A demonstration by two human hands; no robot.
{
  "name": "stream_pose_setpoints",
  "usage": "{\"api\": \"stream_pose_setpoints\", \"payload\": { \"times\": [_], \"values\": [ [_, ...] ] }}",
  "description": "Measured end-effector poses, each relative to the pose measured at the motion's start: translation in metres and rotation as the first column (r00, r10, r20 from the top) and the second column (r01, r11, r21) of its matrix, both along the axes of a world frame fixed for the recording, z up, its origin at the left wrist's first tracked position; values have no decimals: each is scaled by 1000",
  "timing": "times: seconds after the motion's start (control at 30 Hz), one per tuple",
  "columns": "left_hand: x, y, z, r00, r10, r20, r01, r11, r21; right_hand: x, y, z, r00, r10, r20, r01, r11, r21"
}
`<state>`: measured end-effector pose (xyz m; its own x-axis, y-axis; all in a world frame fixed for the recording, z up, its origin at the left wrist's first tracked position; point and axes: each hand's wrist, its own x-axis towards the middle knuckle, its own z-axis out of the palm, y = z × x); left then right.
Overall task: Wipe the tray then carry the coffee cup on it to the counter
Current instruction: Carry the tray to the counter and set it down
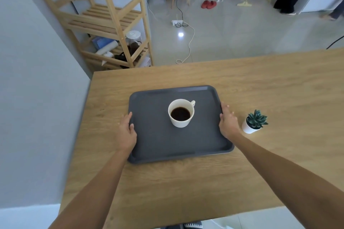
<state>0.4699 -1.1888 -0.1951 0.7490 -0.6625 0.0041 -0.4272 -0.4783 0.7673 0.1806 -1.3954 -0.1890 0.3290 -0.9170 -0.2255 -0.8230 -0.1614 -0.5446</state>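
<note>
A dark grey tray (pixel 163 141) lies flat on a wooden table (pixel 204 182). A white coffee cup (pixel 181 113) stands upright near the tray's middle, filled with black coffee, its handle pointing to the far right. My left hand (pixel 127 132) grips the tray's left rim, thumb resting on the inside. At the right rim my right hand (pixel 228 122) is closed around the edge. No cloth is in view.
A small succulent in a white pot (pixel 254 121) stands just right of my right hand. A wooden shelf rack (pixel 111 24) stands beyond the table's far left corner. Cables, a power strip (pixel 176 23) and red slippers (pixel 208 4) lie on the grey floor beyond.
</note>
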Motion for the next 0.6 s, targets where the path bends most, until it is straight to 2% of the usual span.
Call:
{"api": "stream_pose_setpoints", "payload": {
  "times": [0.17, 0.27, 0.3, 0.37, 0.47, 0.53, 0.6],
  "values": [
    [3, 0, -2, 999, -23, -33, 24, 998, 52, 1, -2, 3, 1000, 12, -1, -12, 999, 39],
    [-1, -2, 2, 998, -24, 51, 16, 989, 148, 4, 0, 15, 1000, -1, 31, -1, 998, 67],
    [-5, -4, 5, 996, -26, 90, 12, 989, 146, 6, 3, 20, 998, 2, 59, -5, 999, 51],
    [-22, -9, 16, 994, -44, 96, 40, 998, 49, 14, 12, 33, 992, 30, 124, -30, 1000, 1],
    [-62, -18, 30, 993, -109, -36, 104, 988, -114, 33, 22, 47, 956, 38, 290, -49, 998, 29],
    [-86, -24, 33, 979, -132, -157, 110, 984, -143, 49, 24, 52, 919, 31, 394, -82, 990, 114],
    [-103, -31, 35, 958, -160, -240, 126, 981, -149, 60, 23, 54, 905, 13, 425, -104, 976, 192]
  ]
}}
